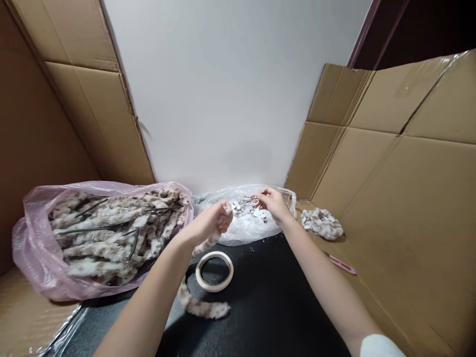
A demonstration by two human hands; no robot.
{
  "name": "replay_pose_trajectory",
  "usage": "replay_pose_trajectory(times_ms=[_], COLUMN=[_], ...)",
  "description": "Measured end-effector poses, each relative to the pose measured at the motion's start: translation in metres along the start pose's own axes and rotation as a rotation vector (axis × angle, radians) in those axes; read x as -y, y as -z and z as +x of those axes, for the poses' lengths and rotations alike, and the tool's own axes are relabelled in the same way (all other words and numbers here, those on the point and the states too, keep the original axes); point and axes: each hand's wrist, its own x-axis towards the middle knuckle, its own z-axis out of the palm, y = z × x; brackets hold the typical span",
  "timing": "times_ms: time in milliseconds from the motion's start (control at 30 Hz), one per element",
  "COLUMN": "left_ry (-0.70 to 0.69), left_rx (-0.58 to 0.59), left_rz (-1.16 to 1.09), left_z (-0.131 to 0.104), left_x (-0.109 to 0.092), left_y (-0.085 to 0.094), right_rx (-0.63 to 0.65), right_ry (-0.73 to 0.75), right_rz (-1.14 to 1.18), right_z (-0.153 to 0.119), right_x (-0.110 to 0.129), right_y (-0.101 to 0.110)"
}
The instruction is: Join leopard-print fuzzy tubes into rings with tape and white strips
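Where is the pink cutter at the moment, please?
In the head view, the pink cutter lies at the right on the cardboard, just beyond the right forearm and below the bunched furry piece.

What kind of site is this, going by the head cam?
Probably a small hand-assembly or craft workstation: cardboard sheets wall both sides, a pink bag holds many furry strips, and a clear bag holds small metal parts.

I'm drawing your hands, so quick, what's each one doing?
Left hand: closed on a spotted furry strip.
Right hand: fingers pinching a small metal ring.
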Motion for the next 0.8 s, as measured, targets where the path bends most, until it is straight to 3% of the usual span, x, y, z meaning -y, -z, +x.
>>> replay_pose_trajectory(times_ms=[133, 333, 800], left_ry=[0.032, 0.006, -0.046], left_rx=[0.001, -0.007, -0.133], left_rz=[0.218, 0.427, 0.365], left_z=[0.006, 0.009, 0.016], left_x=[0.02, 0.023, 0.025], left_y=[-0.01, -0.014, -0.014], right_rx=[0.007, 0.025, 0.108], right_ry=[0.006, 0.018, 0.0], right_rz=[0.205, 0.36, 0.392], right_z=[-0.025, -0.041, -0.057], right_x=[-0.001, 0.003, 0.004], right_y=[-0.008, -0.014, -0.015])
